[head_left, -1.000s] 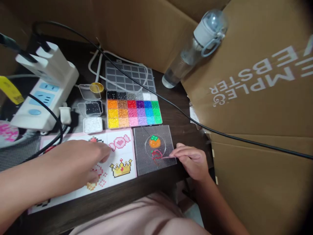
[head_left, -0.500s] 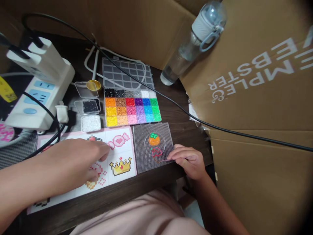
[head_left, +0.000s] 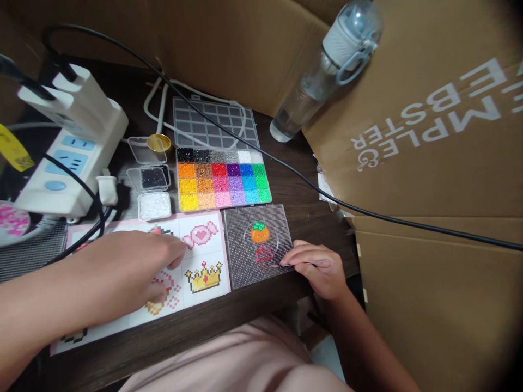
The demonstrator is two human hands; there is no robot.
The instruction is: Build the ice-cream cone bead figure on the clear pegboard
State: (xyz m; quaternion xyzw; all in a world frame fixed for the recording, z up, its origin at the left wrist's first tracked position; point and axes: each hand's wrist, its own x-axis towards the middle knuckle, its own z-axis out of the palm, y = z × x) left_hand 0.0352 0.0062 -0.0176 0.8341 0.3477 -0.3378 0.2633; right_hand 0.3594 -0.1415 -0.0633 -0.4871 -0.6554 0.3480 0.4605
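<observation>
Two bare hands: left hand (head_left: 143,267) over paper, right hand (head_left: 321,269) at a board's right edge
Right hand's hold: narrow, thumb and fingers pinched on thin pink tweezers (head_left: 283,265) pointing leftward; whether the tip touches, I cannot tell
Left hand's spread: thumb and forefinger wide apart, bent downward
White pink-bordered paper pattern sheet (head_left: 212,253): beneath the left hand, its yellow crown picture (head_left: 204,279) right of the fingers
Square transparent plastic pegboard (head_left: 239,275): just left of the right hand, between both hands
Round orange bead fruit with green leaves (head_left: 260,234): on the board, up and left of the right hand
Red-and-pink bead outline (head_left: 263,253): below that fruit, nearer the right hand, brown beads (head_left: 265,267) by the tweezer tip
Clear plastic compartment box of many-coloured beads (head_left: 225,208): beyond and between the hands
Clear bottle with pale blue lid (head_left: 302,100): well beyond the right hand
White power strip with blue sockets (head_left: 77,174): beyond the left forearm
</observation>
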